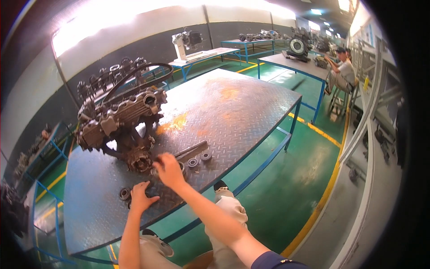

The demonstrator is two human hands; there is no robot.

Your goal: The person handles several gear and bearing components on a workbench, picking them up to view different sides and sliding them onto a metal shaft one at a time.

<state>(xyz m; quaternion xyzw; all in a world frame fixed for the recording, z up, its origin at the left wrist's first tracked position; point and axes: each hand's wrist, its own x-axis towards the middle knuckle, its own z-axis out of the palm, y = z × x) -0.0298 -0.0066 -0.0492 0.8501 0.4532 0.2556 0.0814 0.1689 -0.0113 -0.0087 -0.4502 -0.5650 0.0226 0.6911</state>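
My left hand (141, 198) is low over the metal tabletop, thumb spread away from the fingers, with nothing visible in it. Beside it lies a small dark gear (124, 193); another dark part is mostly hidden under the hand. My right hand (169, 171) is by the round open end of a greasy metal housing (140, 161), its fingers curled together. What they hold, if anything, is hidden. A metal ring (182, 167) shows partly behind the right hand. Further right lie a long shaft (191, 149), a bearing-like ring (192, 162) and a toothed gear (206, 156).
A large engine cylinder head (118, 114) with a black belt (134, 76) stands at the table's left. The diamond-plate table (251, 105) has a blue frame. Other benches (293, 65) carry machine parts. A seated person (344, 71) works at the far right, near grey metal racks (365, 125).
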